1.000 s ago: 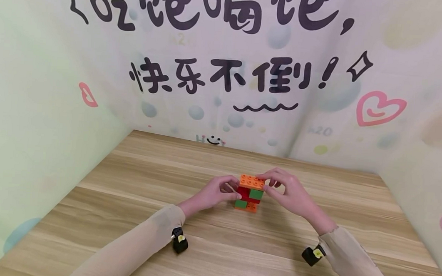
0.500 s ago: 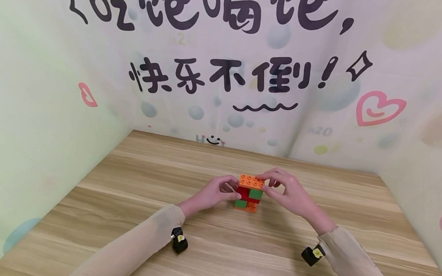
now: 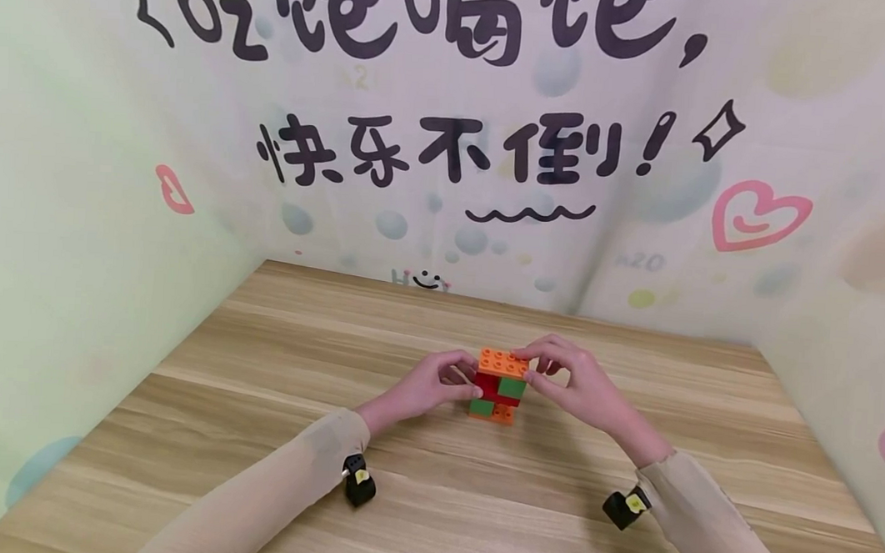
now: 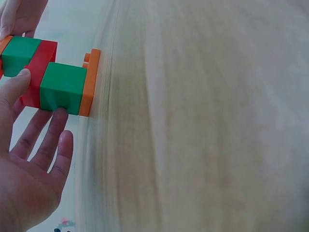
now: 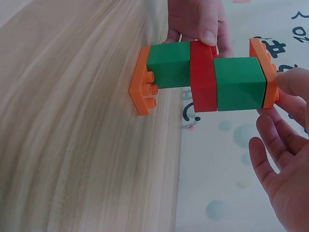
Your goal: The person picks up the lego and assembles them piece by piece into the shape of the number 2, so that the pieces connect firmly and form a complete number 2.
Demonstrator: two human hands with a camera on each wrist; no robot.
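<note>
A small tower of toy building bricks stands upright on the table. An orange studded plate (image 3: pixel 504 416) forms its base. Above come a green brick (image 5: pixel 169 65) on the left, a red brick (image 5: pixel 203 79) across the middle, and a second green brick (image 5: pixel 240 83) offset to the right. Another orange plate (image 3: pixel 501 362) caps it. My left hand (image 3: pixel 425 388) grips the tower from the left, thumb on the red brick and fingers behind. From the right, my right hand (image 3: pixel 579 386) pinches the right end of the top orange plate between thumb and fingers.
The wood-grain table (image 3: pixel 319 345) extends around the tower. Behind it rises a printed cloth backdrop (image 3: pixel 385 232) with large black characters; pale side walls flank both edges. A small black camera (image 3: pixel 359 483) hangs from my left wrist and another camera (image 3: pixel 624 509) from my right.
</note>
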